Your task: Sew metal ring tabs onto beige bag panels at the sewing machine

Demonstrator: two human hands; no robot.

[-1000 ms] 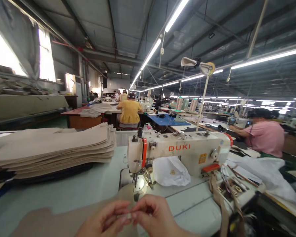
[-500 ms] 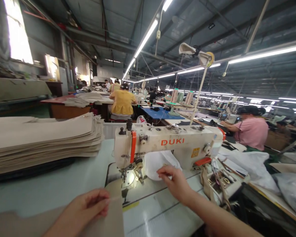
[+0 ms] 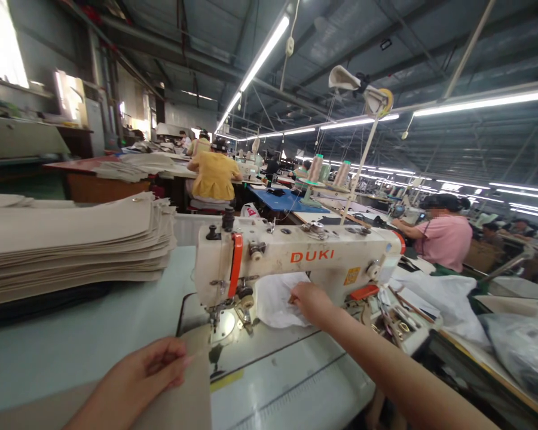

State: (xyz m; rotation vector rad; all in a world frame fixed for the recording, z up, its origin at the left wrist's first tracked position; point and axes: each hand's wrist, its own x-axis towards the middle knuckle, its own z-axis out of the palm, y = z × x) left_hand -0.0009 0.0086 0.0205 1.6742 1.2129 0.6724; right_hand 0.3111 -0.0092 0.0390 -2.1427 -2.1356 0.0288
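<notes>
A beige fabric piece [image 3: 192, 394] lies on the machine bed at the lower left, its far end near the needle area. My left hand [image 3: 146, 370] is over it, thumb and fingers closed together at its surface, seemingly pinching it. My right hand [image 3: 311, 301] reaches under the arm of the white sewing machine [image 3: 269, 251], marked DUKI. Its fingers are closed over a crumpled white cloth or bag [image 3: 275, 304]; something small and brownish shows at the fingertips, too small to name. A lamp lights the needle plate [image 3: 224, 325].
A thick stack of beige fabric pieces [image 3: 72, 245] stands on the left, above dark material. A tray of small parts [image 3: 399, 331] sits on the right beside white plastic bags [image 3: 443, 298]. Thread cones [image 3: 316, 167] stand behind. Co-workers in yellow [image 3: 213, 173] and pink [image 3: 448, 236] sit farther off.
My right hand has moved deeper under the machine arm, onto the white cloth or bag. My left hand stays at the beige fabric. The camera view has shifted slightly.
</notes>
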